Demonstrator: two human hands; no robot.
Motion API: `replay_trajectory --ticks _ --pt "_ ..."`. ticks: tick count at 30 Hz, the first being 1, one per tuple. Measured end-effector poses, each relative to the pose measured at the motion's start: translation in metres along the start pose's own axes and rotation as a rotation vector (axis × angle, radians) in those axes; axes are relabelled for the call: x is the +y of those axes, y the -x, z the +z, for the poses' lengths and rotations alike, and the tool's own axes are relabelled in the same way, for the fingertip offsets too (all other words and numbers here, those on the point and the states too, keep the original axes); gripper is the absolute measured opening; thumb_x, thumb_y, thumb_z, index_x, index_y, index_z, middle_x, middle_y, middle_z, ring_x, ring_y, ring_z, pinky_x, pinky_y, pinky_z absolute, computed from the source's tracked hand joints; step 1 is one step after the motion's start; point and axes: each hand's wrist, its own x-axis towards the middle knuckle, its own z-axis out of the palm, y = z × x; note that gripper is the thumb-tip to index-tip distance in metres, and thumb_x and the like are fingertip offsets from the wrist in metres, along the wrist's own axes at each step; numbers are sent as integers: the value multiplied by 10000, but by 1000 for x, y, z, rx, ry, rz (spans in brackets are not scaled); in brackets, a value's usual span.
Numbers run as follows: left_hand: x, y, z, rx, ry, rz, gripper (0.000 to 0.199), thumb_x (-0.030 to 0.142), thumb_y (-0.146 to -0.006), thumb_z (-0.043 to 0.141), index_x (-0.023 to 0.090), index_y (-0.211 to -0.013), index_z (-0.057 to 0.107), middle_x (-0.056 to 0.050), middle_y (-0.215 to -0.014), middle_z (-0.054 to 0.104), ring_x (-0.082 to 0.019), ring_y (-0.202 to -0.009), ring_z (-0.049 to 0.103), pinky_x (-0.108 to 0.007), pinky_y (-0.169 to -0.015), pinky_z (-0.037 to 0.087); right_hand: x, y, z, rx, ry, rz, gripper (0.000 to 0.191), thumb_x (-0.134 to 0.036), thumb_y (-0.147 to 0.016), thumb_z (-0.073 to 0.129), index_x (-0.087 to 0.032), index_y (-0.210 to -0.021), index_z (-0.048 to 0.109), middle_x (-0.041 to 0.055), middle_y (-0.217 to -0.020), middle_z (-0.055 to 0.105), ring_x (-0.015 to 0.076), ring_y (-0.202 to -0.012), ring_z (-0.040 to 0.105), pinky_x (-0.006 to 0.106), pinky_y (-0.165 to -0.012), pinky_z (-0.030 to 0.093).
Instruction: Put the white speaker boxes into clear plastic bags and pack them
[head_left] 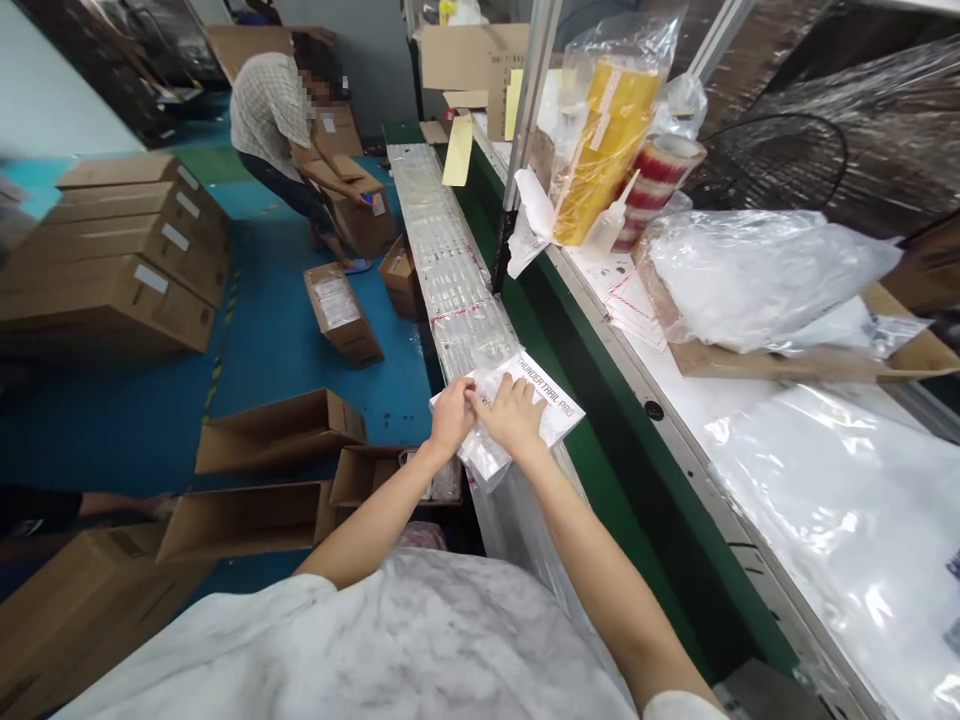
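A flat white box (561, 408) printed "THUNDERTRAIL PRO" lies on the plastic-wrapped ledge in front of me. Clear plastic bag film (486, 462) covers part of it and bunches at its near side. My left hand (452, 418) is at the box's left edge, fingers curled closed on the plastic. Across the top of the box, my right hand (513, 412) rests with its fingers spread, pressing the film down. The thumbs of both hands nearly meet. The box's left corner is partly hidden under my hands.
The green conveyor belt (637, 500) runs along the right of the ledge (450, 250). Beyond it are yellow tape rolls (607, 140) and plastic bags (765, 280). Open cartons (277, 435) stand on the floor at left, near stacked cartons (97, 290). A person (274, 120) bends over a carton.
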Motion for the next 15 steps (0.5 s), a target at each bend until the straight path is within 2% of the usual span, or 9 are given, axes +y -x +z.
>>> replay_trajectory --ticks 2,4,7,9,10,12,14,15 --pt "-6 1 -5 48 78 -22 342 85 -851 604 208 -1170 599 -55 -1086 694 -192 -952 689 -333 -881 558 -2 8 15 133 77 -100 724 -664 -1052 369 -42 -1381 541 287 -1312 624 422 -1235 562 534 -1016 407" --pt "-10 1 -13 40 207 6 408 107 -815 633 213 -1205 582 -43 -1074 681 -184 -960 692 -339 -936 567 4 8 22 166 143 -176 616 -611 -1073 379 -65 -1276 580 265 -1233 655 389 -1155 609 462 -943 433" --pt "-12 0 -24 24 355 35 402 116 -797 617 207 -1188 591 -65 -1108 680 -207 -1051 691 -373 -1016 558 18 -5 16 56 232 -266 524 -543 -1105 347 -101 -1247 589 229 -1133 711 338 -1052 684 369 -826 438" --pt "-12 5 -28 139 377 -26 344 139 -815 613 207 -1152 613 -92 -1184 665 -234 -1171 658 -404 -1101 516 25 -14 6 -51 285 -328 493 -505 -1122 314 -128 -1246 607 201 -1050 753 312 -977 725 337 -779 425" --pt "-12 11 -28 240 381 -99 311 167 -839 618 209 -1147 620 -105 -1246 649 -248 -1254 622 -422 -1159 472 26 -17 1 -86 308 -353 473 -483 -1126 314 -140 -1239 620 193 -1023 767 309 -958 737 331 -771 420" --pt "-14 32 -24 437 467 -354 299 258 -900 623 218 -1196 611 -121 -1384 607 -271 -1397 536 -452 -1247 379 24 -17 -6 -123 339 -396 397 -429 -1120 372 -162 -1227 646 179 -1008 787 314 -954 749 327 -765 413" --pt "-19 60 -18 506 716 -664 403 374 -954 607 244 -1332 556 -116 -1490 578 -289 -1451 511 -470 -1253 378 13 -11 -6 -155 353 -453 288 -341 -1091 452 -189 -1210 665 152 -1022 799 310 -959 754 320 -749 400" --pt "-22 75 -17 478 879 -783 469 442 -976 587 257 -1401 519 -112 -1515 582 -301 -1445 530 -475 -1230 413 3 -6 -3 -176 355 -490 249 -296 -1071 482 -203 -1205 670 134 -1027 804 304 -958 756 315 -738 391"
